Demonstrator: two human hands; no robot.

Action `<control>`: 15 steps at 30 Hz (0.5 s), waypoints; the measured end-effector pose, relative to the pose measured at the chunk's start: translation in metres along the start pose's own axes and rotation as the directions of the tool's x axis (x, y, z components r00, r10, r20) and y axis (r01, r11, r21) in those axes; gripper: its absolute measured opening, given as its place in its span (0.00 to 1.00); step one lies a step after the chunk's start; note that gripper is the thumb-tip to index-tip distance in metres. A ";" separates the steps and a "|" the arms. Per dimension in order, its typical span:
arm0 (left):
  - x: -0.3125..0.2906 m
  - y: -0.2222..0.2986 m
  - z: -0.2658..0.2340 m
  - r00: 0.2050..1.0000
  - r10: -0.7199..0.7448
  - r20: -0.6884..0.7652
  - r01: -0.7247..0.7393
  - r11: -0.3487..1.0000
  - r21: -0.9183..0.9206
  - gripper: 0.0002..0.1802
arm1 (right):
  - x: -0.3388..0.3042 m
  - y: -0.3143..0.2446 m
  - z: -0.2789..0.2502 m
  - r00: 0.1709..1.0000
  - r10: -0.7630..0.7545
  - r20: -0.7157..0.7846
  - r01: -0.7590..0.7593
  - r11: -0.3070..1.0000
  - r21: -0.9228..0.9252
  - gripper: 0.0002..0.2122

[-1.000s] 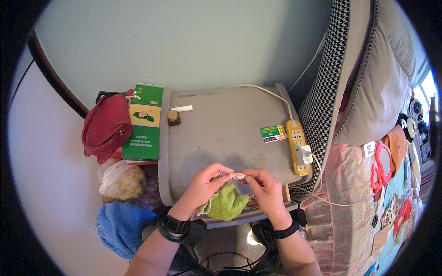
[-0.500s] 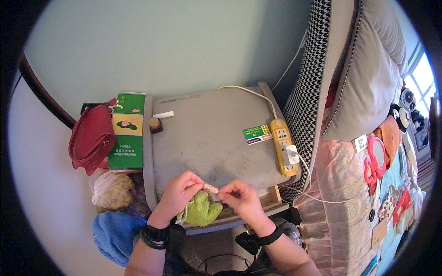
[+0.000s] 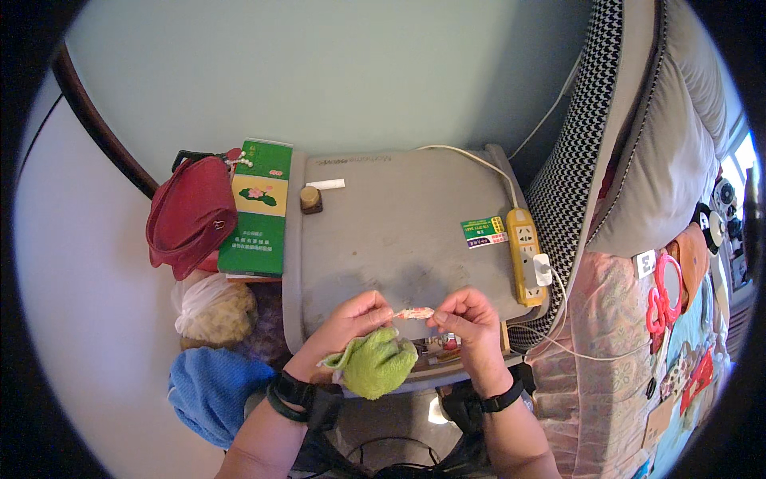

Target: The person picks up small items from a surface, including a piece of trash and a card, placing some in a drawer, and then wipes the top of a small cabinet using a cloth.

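Observation:
Above the front edge of the grey nightstand (image 3: 383, 255), a small, narrow white-and-red wrapped piece (image 3: 415, 313) stretches between my two hands. My left hand (image 3: 351, 323) pinches its left end, and my right hand (image 3: 472, 323) pinches the right end between thumb and fingers. A lime-green cloth (image 3: 373, 366) hangs from my left hand, bunched below the fingers; how it is gripped is hidden. Below my hands an open drawer (image 3: 505, 338) shows in part, with small items in it that I cannot make out.
On the nightstand are a yellow power strip (image 3: 523, 247) with a white plug, a green card (image 3: 483, 231), a small brown-capped bottle (image 3: 310, 199) and a white tube (image 3: 325, 184). A green box (image 3: 254, 247) and red bag (image 3: 191, 215) lie left. A bed (image 3: 598, 343) stands right.
The scene has shifted rightward in view. My hands are farther apart, showing more of the wrapped piece between them. More of the drawer's contents shows beside the green cloth.

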State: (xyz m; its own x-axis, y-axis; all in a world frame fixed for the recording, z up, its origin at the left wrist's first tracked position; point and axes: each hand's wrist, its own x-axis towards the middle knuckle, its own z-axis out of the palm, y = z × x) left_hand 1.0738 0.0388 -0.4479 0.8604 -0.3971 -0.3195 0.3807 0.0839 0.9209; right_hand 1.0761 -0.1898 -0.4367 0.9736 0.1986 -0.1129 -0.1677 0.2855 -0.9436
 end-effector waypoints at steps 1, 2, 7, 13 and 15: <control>-0.002 0.002 0.001 0.999 -0.048 0.014 0.049 0.991 -0.121 0.09 | 0.000 -0.001 0.001 1.000 0.002 0.000 -0.002 1.000 0.000 0.05; -0.006 0.008 0.004 0.999 -0.049 0.015 0.051 0.991 -0.123 0.09 | 0.000 -0.002 0.003 1.000 -0.019 0.004 0.019 1.000 -0.010 0.05; -0.017 0.014 0.001 0.993 -0.115 0.010 0.108 0.895 -0.433 0.11 | 0.005 0.005 0.000 0.998 -0.065 -0.004 0.063 0.979 -0.194 0.06; -0.038 0.024 -0.028 0.961 0.158 -0.226 -0.252 0.836 -0.487 0.11 | 0.039 -0.003 -0.047 0.890 -0.418 -0.184 0.104 0.578 -0.809 0.05; -0.038 0.027 -0.032 0.961 0.188 -0.204 -0.266 0.831 -0.488 0.12 | 0.047 -0.004 -0.053 0.854 -0.486 -0.187 0.026 0.398 -0.917 0.06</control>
State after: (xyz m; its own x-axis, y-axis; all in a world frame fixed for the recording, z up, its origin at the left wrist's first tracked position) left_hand 1.0620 0.0853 -0.4182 0.9673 -0.1794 -0.1794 0.2528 0.6217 0.7413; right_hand 1.1305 -0.2319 -0.4546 0.9416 -0.1445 0.3042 0.1007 -0.7411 -0.6638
